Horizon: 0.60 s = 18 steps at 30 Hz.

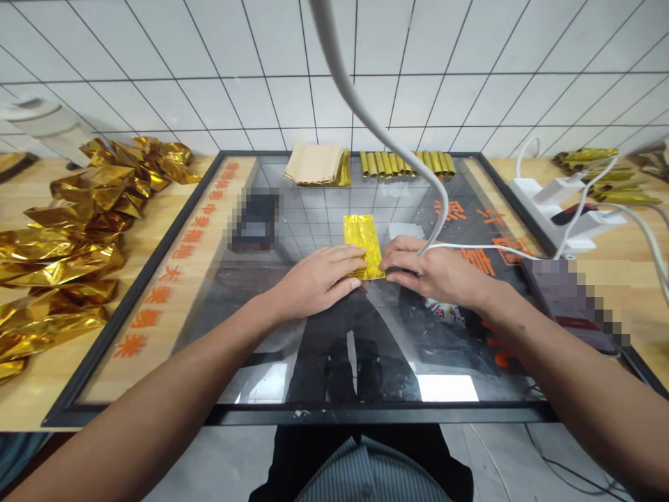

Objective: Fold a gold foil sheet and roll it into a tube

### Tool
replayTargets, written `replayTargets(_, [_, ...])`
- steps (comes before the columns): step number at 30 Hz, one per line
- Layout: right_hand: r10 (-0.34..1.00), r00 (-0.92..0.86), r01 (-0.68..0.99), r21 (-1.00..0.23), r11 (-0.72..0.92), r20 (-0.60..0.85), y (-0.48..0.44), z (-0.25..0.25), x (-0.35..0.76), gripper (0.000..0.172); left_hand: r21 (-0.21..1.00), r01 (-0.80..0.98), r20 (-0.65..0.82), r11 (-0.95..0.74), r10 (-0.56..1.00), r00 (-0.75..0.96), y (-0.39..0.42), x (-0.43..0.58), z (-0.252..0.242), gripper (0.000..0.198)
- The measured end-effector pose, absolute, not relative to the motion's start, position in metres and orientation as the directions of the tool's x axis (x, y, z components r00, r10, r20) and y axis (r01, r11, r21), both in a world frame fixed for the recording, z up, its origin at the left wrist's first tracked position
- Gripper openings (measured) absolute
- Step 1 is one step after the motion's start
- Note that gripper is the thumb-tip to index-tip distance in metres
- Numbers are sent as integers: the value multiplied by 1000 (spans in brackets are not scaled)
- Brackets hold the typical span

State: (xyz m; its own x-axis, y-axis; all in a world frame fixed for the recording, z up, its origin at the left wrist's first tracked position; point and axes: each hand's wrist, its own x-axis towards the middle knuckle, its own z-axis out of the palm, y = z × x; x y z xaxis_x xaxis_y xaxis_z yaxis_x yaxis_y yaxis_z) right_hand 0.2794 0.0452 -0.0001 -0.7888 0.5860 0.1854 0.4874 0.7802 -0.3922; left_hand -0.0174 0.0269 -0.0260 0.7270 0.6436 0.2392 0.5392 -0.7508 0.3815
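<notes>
A small rectangular sheet of gold foil paper (369, 240) lies on the glass tabletop in front of me, with creases running along it. My left hand (321, 280) rests at its left side, fingertips stretched flat over the lower left part and the thumb a little apart near the bottom edge. At the lower right corner, my right hand (426, 268) has thumb and fingers closed in a pinch on the sheet's edge. Behind the sheet stand a stack of tan-backed gold paper (313, 164) and a row of rolled gold tubes (408, 164).
A white cable (360, 104) hangs in front of my right hand. Crumpled gold foil (78, 230) lies at the left, near a dark blurred-out device (254, 219). On the right are a power strip (543, 216), a phone (569, 303) and more gold rolls (588, 174).
</notes>
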Motion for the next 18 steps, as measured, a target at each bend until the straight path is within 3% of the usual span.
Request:
replayTargets(10, [530, -791, 420, -360, 833, 306, 44, -6, 275, 14, 358, 510, 301, -782, 614, 729, 28, -18, -30, 38])
replayTargets(18, [614, -714, 443, -464, 768, 335, 44, -7, 270, 12, 320, 606, 295, -728, 685, 666, 24, -3, -26, 37])
